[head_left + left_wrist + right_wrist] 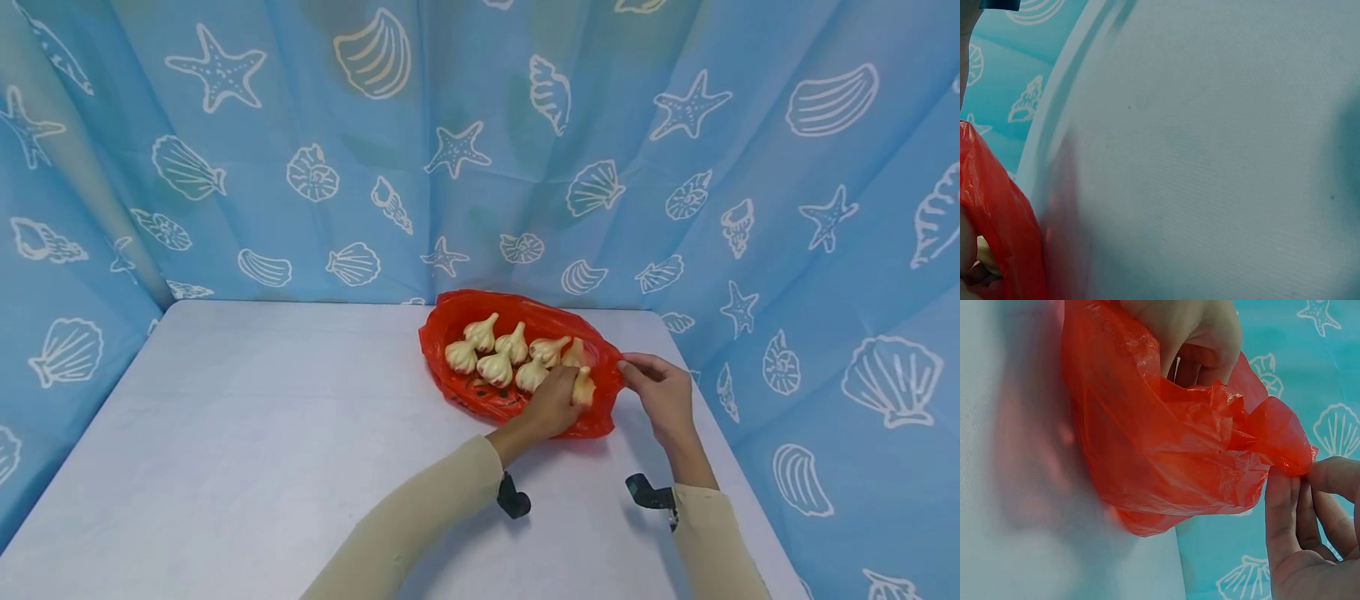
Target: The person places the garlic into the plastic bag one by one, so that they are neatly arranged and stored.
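A red plastic bag (480,408) lies spread wide at the back right of the table, with several pale garlic bulbs (495,369) inside. My left hand (555,404) reaches over the near rim into the bag's right end. Its fingers hold a garlic bulb (582,387), partly hidden by the hand. At the right end, my right hand (663,396) pinches the bag's edge between thumb and fingertips. In the right wrist view, the red film (1160,462) is drawn up toward the right hand's fingers (1282,512). The left wrist view catches only the bag's side (1004,219).
A white table (247,433) spreads out to the left and front of the bag. Blue curtains (300,225) with shell and starfish prints hang behind and beside it. Dark wrist camera mounts (513,497) stick out from both sleeves.
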`<state>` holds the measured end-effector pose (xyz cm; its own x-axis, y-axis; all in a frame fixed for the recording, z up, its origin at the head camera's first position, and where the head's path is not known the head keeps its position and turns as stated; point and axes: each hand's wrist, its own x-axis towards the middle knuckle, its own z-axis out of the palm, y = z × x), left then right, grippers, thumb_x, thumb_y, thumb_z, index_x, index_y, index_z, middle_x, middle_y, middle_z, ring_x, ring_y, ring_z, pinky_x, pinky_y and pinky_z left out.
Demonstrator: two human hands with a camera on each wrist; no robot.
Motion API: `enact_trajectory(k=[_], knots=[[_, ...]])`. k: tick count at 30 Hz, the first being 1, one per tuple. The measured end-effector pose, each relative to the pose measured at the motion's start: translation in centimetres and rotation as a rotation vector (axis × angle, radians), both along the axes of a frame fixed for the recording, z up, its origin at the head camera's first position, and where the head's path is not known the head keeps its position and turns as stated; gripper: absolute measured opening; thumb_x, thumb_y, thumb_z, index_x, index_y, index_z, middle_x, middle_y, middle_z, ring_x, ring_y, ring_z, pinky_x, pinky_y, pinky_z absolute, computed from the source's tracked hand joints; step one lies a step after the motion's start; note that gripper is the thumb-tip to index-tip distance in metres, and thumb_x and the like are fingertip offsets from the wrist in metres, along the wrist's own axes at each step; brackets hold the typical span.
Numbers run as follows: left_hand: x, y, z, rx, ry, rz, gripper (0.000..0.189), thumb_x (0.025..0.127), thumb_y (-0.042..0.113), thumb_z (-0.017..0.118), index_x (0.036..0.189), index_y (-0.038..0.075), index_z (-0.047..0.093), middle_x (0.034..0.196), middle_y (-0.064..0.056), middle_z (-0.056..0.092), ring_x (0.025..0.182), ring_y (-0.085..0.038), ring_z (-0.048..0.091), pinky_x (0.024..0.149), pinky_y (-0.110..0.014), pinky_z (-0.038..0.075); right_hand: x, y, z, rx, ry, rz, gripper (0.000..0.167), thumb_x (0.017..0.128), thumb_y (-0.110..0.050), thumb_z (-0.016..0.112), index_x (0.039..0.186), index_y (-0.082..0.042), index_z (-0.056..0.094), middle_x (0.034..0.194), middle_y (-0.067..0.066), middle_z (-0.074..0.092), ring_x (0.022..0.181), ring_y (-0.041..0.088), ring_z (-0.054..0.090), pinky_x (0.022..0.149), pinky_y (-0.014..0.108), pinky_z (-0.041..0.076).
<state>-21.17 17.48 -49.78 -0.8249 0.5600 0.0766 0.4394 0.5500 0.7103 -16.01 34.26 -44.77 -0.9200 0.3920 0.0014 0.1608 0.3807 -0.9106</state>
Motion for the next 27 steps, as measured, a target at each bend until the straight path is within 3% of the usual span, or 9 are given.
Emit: enact_trajectory(k=[9,17,27], knots=[[-0.6,-0.6,0.0,-0.049,0.070,-0.019,0.062,0.088,0.023,0.074,0.140,0.007,0.043,0.135,-0.004,0.049,0.122,-0.015,0.049,0.102,-0.028,0.043,0.1,-0.2,0.0,-0.007,0.002,-0.004,0.047,0.090,-0.044,0.068,0.124,-0.012,0.065,0.123,0.006,0.062,0.105,0.019,0.062,0.093,0.035,0.050],[-0.6,-1.0,0.0,-0.044,0.016,0.006,0.066,0.085,0.027,0.077,0.140,0.010,0.044,0.133,-0.001,0.051,0.119,-0.013,0.050,0.098,-0.029,0.047,0.2,-0.3,-0.2,-0.014,-0.014,-0.009,0.046,0.090,-0.043,0.067,0.125,-0.012,0.064,0.124,0.006,0.062,0.105,0.019,0.062,0.093,0.033,0.050],[-0.7,-1.2,0.2,-0.085,0.022,0.030,0.067,0.083,0.029,0.079,0.137,0.009,0.044,0.132,-0.004,0.050,0.115,-0.015,0.052,0.098,-0.031,0.047,0.2,-0.4,-0.5,-0.015,-0.004,0.009,0.045,0.091,-0.042,0.067,0.124,-0.012,0.065,0.122,0.007,0.062,0.104,0.019,0.063,0.092,0.033,0.051]])
